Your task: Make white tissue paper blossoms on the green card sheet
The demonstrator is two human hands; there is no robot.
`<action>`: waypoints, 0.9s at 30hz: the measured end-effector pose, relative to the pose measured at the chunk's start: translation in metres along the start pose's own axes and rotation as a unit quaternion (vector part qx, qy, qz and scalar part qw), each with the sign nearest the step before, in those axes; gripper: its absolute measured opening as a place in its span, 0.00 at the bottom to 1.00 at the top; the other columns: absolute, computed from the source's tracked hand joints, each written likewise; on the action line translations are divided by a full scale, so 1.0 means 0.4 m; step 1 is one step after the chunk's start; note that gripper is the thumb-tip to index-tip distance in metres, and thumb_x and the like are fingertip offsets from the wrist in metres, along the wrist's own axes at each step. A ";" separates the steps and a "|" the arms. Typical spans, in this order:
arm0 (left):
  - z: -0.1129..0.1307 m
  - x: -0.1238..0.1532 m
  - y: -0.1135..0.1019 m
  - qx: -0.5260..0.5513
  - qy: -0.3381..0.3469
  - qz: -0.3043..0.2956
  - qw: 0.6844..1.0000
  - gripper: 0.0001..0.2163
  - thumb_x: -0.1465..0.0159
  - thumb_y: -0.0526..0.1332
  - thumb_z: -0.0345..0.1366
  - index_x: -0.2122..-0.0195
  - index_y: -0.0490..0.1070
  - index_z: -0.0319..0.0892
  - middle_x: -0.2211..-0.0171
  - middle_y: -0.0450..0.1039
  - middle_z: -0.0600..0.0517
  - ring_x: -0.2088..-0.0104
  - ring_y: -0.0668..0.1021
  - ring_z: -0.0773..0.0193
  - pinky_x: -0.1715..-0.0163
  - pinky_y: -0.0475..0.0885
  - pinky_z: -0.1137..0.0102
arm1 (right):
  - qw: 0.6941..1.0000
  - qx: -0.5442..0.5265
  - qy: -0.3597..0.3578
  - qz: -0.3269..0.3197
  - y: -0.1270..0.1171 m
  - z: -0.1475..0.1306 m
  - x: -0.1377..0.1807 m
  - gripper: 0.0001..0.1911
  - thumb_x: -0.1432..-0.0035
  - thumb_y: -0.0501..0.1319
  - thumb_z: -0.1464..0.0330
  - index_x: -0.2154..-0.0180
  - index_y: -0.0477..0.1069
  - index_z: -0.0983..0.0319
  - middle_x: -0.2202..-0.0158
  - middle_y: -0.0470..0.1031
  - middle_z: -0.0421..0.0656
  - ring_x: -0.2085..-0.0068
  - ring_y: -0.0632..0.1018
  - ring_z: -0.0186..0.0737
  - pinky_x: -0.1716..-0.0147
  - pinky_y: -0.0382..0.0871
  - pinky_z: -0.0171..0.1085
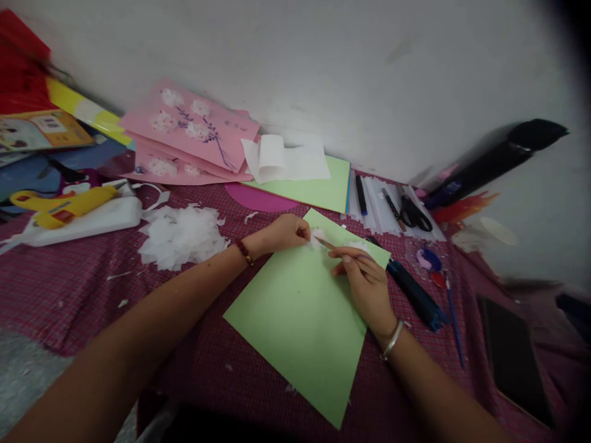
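Note:
A light green paper sheet lies on the dark red checked cloth in front of me. My left hand rests at the sheet's far corner, fingers pinched on a small white tissue piece. My right hand lies on the sheet beside it, closed round a thin brush whose tip touches the white piece. A beaded bracelet sits on my left wrist, a silver bangle on my right.
A heap of white tissue scraps lies left. A yellow glue gun rests on a white tray. Pink flower cards lean at the wall. Black scissors, pens, a dark blue pen and a black phone lie right.

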State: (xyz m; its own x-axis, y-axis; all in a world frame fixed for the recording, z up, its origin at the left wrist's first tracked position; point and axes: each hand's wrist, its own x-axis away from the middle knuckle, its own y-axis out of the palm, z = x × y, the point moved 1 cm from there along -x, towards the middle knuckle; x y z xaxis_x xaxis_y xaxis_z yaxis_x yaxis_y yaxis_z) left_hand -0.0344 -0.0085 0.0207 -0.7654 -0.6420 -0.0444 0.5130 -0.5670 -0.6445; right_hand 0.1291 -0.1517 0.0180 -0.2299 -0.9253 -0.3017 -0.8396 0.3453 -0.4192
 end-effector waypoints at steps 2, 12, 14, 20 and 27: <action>0.000 -0.002 0.002 0.000 0.000 0.005 1.000 0.08 0.49 0.57 0.25 0.74 0.75 0.35 0.76 0.74 0.52 0.76 0.71 0.71 0.76 0.60 0.77 | 1.000 -0.005 -0.009 0.013 -0.004 -0.003 0.007 0.12 0.36 0.54 0.66 0.65 0.75 0.59 0.65 0.77 0.42 0.70 0.76 0.35 0.65 0.70 0.38; -0.005 -0.010 0.009 0.004 -0.013 0.006 1.000 0.09 0.49 0.56 0.23 0.72 0.75 0.35 0.76 0.75 0.52 0.75 0.71 0.71 0.76 0.60 0.76 | 0.997 0.040 -0.016 -0.057 0.017 0.006 0.011 0.10 0.37 0.53 0.67 0.64 0.73 0.59 0.70 0.74 0.40 0.70 0.75 0.35 0.67 0.69 0.37; -0.006 -0.010 0.009 0.010 -0.015 0.003 1.000 0.08 0.49 0.57 0.23 0.73 0.75 0.35 0.76 0.74 0.52 0.76 0.70 0.71 0.76 0.60 0.77 | 0.996 0.055 -0.023 -0.063 0.018 0.013 0.013 0.10 0.37 0.53 0.67 0.63 0.73 0.59 0.69 0.74 0.40 0.69 0.75 0.36 0.67 0.69 0.37; -0.019 -0.008 -0.002 0.191 -0.066 0.041 0.978 0.02 0.44 0.60 0.27 0.72 0.71 0.36 0.79 0.67 0.56 0.79 0.66 0.75 0.78 0.58 0.77 | 0.976 0.122 -0.142 -0.113 0.019 0.012 0.028 0.10 0.36 0.51 0.72 0.57 0.69 0.59 0.61 0.73 0.44 0.60 0.75 0.39 0.60 0.70 0.39; -0.042 -0.009 -0.017 0.382 -0.154 0.111 0.904 0.06 0.38 0.57 0.28 0.73 0.65 0.37 0.77 0.66 0.55 0.79 0.67 0.76 0.76 0.63 0.78 | 0.901 0.303 -0.246 -0.190 0.029 -0.010 0.040 0.15 0.38 0.49 0.77 0.52 0.66 0.62 0.56 0.72 0.51 0.57 0.72 0.47 0.60 0.70 0.46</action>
State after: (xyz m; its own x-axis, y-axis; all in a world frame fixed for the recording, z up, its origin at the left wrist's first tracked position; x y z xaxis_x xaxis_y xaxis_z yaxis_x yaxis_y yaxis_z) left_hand -0.0417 0.0065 0.0125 -0.5263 -0.8304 0.1828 0.8496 -0.5220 0.0748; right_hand 0.1138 -0.1632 0.0116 0.3874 -0.8649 -0.3190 -0.3559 0.1789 -0.9173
